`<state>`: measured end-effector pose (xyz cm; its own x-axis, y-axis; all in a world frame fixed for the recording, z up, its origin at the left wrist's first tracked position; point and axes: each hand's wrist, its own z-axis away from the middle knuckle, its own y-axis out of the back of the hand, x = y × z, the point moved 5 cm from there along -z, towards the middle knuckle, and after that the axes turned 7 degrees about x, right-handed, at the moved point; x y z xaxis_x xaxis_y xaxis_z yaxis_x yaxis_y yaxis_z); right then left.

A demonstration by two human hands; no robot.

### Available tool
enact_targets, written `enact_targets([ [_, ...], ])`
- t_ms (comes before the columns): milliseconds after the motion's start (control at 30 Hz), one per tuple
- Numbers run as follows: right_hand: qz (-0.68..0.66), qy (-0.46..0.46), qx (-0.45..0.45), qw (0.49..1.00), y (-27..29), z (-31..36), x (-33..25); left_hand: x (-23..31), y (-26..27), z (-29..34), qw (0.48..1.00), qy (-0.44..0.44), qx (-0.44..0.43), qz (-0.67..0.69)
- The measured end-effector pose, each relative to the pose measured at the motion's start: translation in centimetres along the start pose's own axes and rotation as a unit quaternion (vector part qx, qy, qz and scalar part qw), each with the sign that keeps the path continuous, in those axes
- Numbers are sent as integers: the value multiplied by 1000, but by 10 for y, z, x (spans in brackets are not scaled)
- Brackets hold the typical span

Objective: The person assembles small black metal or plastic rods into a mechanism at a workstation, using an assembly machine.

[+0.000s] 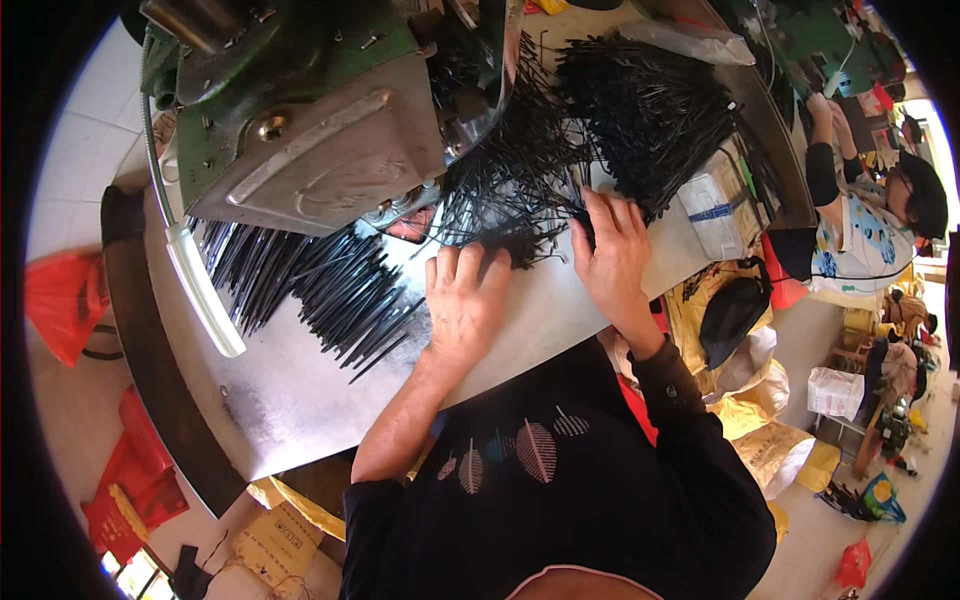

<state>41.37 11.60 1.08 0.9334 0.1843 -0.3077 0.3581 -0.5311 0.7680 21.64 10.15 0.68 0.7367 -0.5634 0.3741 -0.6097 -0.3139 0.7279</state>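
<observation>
Thin black strips lie in a loose tangle (510, 190) in front of my hands, beneath the machine's edge. My left hand (467, 300) rests at the near side of this tangle, fingers bent and tips turned down; what they hold, if anything, is hidden. To its right, my right hand (612, 250) has its thumb and fingers closed around a few strips at the tangle's right side. A dense heap of similar strips (645, 115) lies beyond the right hand. Left of my hands, more strips (310, 280) lie roughly side by side on the metal tabletop (300, 420).
A green machine with a grey cover (330, 165) overhangs the tabletop at left. A lit lamp tube (203, 290) hangs beside it. A taped, pale block (715, 210) stands right of the heap. Yellow sacks (750, 400) lie at right; another person (865, 230) sits farther off.
</observation>
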Motion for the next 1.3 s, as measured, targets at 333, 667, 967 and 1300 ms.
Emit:
enact_targets([
  [333, 2, -11, -47, 999, 3, -4, 7, 1, 1, 2, 1000, 1, 5, 1],
  [667, 36, -67, -6, 997, -10, -5, 19, -1, -2, 2, 1000, -2, 13, 8],
  [967, 3, -55, 46, 997, -4, -8, 17, -1, -2, 4, 1000, 0, 10, -1],
  [1300, -27, -37, 66, 997, 23, 13, 26, 0, 0, 2, 1000, -4, 11, 2],
])
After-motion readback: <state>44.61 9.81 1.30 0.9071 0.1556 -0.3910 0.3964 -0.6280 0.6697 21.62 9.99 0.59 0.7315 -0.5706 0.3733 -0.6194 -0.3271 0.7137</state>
